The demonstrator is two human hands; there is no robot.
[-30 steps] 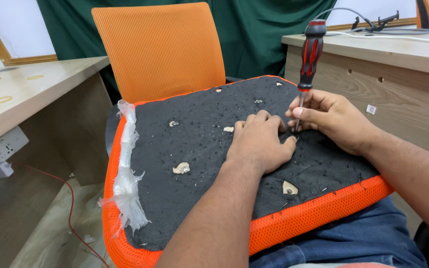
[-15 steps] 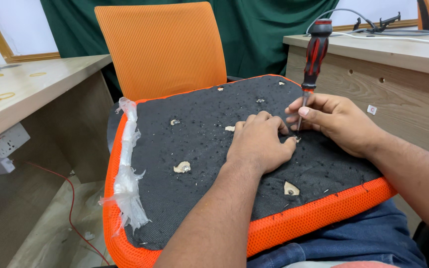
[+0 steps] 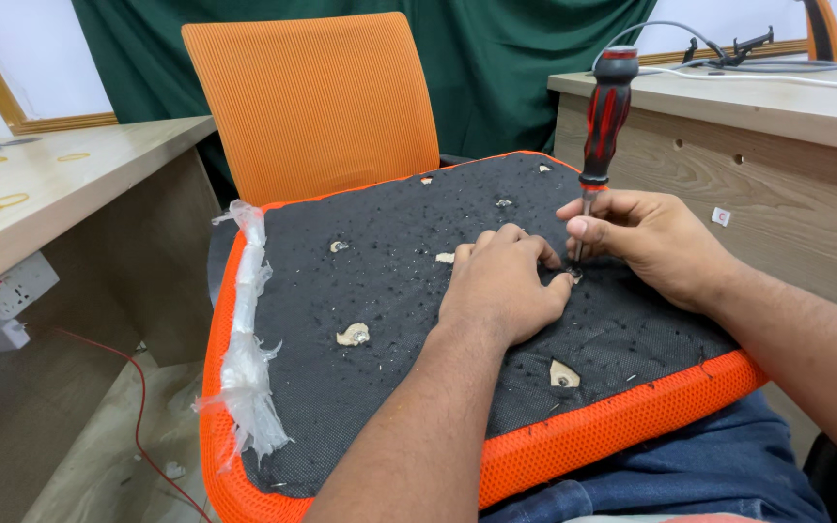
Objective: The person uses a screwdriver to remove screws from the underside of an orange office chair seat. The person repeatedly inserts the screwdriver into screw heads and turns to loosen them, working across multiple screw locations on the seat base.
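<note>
Screwdriver (image 3: 604, 111) stands upright at 2 o'clock on the seat underside (image 3: 389, 291); your right hand (image 3: 646, 242) pinches its shaft. Your left hand (image 3: 506, 286) lies curled, fingertips steadying the tip. Looks like seating the bit; next, keep it vertical.

Right hand (image 3: 646, 242) pinches upright screwdriver (image 3: 604, 126) shaft; left hand (image 3: 506, 286) flat on seat underside (image 3: 389, 320).

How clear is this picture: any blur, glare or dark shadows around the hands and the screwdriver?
Head view: even, soft light; left hand, right hand and screwdriver are sharp, with only faint shadows on the black seat underside; no glare; the desk edges bow slightly toward the frame's sides.
</note>
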